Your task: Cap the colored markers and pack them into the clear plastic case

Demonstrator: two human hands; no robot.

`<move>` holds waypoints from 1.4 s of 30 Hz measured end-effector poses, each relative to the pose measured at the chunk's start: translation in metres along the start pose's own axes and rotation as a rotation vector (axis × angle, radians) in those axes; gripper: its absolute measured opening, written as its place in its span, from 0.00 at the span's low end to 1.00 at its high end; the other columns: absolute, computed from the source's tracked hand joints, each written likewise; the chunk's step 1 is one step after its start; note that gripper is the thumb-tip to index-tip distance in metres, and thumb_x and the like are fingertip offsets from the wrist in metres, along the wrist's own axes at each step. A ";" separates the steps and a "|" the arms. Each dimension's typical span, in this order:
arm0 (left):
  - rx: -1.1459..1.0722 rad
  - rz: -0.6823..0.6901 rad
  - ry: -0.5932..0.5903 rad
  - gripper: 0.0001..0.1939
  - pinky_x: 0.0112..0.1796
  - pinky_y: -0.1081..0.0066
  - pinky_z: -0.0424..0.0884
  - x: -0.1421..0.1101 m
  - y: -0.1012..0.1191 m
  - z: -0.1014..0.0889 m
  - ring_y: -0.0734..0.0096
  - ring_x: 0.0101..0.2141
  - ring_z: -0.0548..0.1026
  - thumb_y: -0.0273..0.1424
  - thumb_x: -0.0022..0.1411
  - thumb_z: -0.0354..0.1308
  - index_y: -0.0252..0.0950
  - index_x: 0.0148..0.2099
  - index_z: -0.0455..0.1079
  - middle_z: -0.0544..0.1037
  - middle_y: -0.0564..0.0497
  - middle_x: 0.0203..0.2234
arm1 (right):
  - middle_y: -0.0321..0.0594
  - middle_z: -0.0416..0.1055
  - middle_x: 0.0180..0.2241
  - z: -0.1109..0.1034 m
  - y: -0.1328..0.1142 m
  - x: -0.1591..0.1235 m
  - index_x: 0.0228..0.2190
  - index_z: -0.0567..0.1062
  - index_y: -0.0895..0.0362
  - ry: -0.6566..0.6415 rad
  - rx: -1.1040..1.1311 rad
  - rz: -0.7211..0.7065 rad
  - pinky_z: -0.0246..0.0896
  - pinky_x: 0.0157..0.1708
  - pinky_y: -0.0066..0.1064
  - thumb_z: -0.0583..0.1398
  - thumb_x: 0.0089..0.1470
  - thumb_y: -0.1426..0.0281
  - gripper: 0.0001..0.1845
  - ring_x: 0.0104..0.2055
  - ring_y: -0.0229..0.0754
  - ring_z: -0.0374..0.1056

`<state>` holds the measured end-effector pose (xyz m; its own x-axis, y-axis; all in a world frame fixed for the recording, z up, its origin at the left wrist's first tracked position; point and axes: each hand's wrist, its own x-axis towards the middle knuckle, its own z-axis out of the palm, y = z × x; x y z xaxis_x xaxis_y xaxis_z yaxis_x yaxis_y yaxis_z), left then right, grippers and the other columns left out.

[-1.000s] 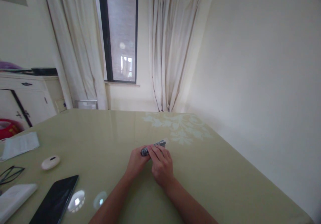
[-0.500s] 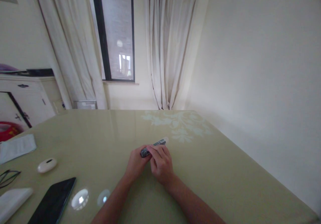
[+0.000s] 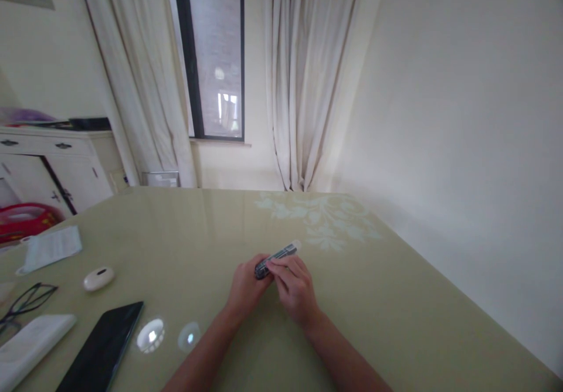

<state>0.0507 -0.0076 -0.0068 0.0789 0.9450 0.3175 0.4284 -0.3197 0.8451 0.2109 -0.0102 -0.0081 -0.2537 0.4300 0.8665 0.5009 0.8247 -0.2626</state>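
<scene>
A slim, dark grey object (image 3: 281, 256) with a clear, see-through far end slants up to the right between my hands, a little above the tabletop. Its kind is too small to make out. Around its near, left end my left hand (image 3: 247, 286) is closed. My right hand (image 3: 297, 289) has its thumb and fingers pinched against the middle of the same object. Part of the object is hidden behind the right fingers.
The glossy greenish table (image 3: 396, 321) runs along a wall on the right. To my left lie a black phone (image 3: 103, 345), a white box-like item (image 3: 33, 345), glasses (image 3: 33, 299), a rounded white case (image 3: 99, 279) and a pale folded mask-like sheet (image 3: 53, 248).
The view has turned slightly left, so everything sits further right in the picture. The right fingers have shifted a little on the object, which both hands still hold.
</scene>
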 end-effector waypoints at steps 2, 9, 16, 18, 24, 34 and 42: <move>-0.010 -0.003 -0.004 0.14 0.36 0.69 0.72 0.000 0.001 0.000 0.60 0.34 0.81 0.36 0.61 0.61 0.37 0.46 0.79 0.85 0.48 0.35 | 0.42 0.80 0.40 0.002 0.000 -0.001 0.50 0.80 0.49 0.012 0.024 0.012 0.73 0.44 0.39 0.58 0.65 0.78 0.18 0.43 0.45 0.74; -0.007 -0.008 0.005 0.16 0.36 0.70 0.71 -0.001 0.005 -0.004 0.61 0.34 0.81 0.40 0.61 0.61 0.38 0.46 0.80 0.86 0.49 0.35 | 0.44 0.79 0.41 0.007 -0.002 -0.003 0.53 0.78 0.51 0.006 0.004 -0.030 0.73 0.44 0.38 0.57 0.65 0.79 0.21 0.44 0.45 0.74; 0.018 -0.016 0.008 0.14 0.38 0.70 0.72 0.001 0.002 -0.006 0.62 0.36 0.81 0.37 0.60 0.61 0.38 0.46 0.80 0.85 0.50 0.36 | 0.44 0.78 0.41 0.015 -0.002 -0.006 0.50 0.80 0.51 0.011 0.038 0.045 0.72 0.47 0.38 0.56 0.66 0.78 0.18 0.45 0.44 0.74; -0.039 -0.007 -0.003 0.16 0.39 0.69 0.73 0.001 -0.002 -0.006 0.62 0.37 0.81 0.36 0.58 0.62 0.37 0.48 0.79 0.85 0.49 0.37 | 0.43 0.77 0.40 0.014 -0.004 -0.005 0.47 0.80 0.51 0.006 0.063 0.100 0.72 0.47 0.37 0.57 0.66 0.76 0.15 0.44 0.44 0.73; -0.299 0.016 -0.098 0.29 0.47 0.63 0.77 0.003 -0.015 -0.006 0.58 0.43 0.82 0.36 0.55 0.65 0.32 0.59 0.75 0.84 0.42 0.46 | 0.43 0.78 0.43 0.003 -0.010 0.002 0.51 0.79 0.50 -0.075 -0.001 0.069 0.70 0.50 0.42 0.59 0.66 0.74 0.15 0.47 0.47 0.71; -0.213 0.057 -0.093 0.19 0.46 0.64 0.77 0.001 -0.004 -0.003 0.55 0.44 0.82 0.35 0.63 0.62 0.34 0.54 0.80 0.85 0.45 0.46 | 0.40 0.80 0.48 -0.006 0.001 0.003 0.56 0.76 0.49 -0.069 -0.022 -0.066 0.70 0.51 0.42 0.58 0.67 0.75 0.19 0.49 0.46 0.72; -0.225 0.062 -0.091 0.19 0.45 0.65 0.77 0.004 -0.001 -0.004 0.58 0.43 0.82 0.34 0.63 0.61 0.35 0.54 0.80 0.85 0.48 0.44 | 0.42 0.80 0.44 0.000 0.002 0.003 0.52 0.79 0.50 -0.029 -0.009 -0.051 0.71 0.47 0.41 0.58 0.66 0.76 0.17 0.46 0.47 0.72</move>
<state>0.0474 -0.0041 -0.0045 0.1845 0.9220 0.3405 0.2096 -0.3754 0.9029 0.2110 -0.0072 -0.0061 -0.3032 0.3981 0.8658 0.4945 0.8424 -0.2142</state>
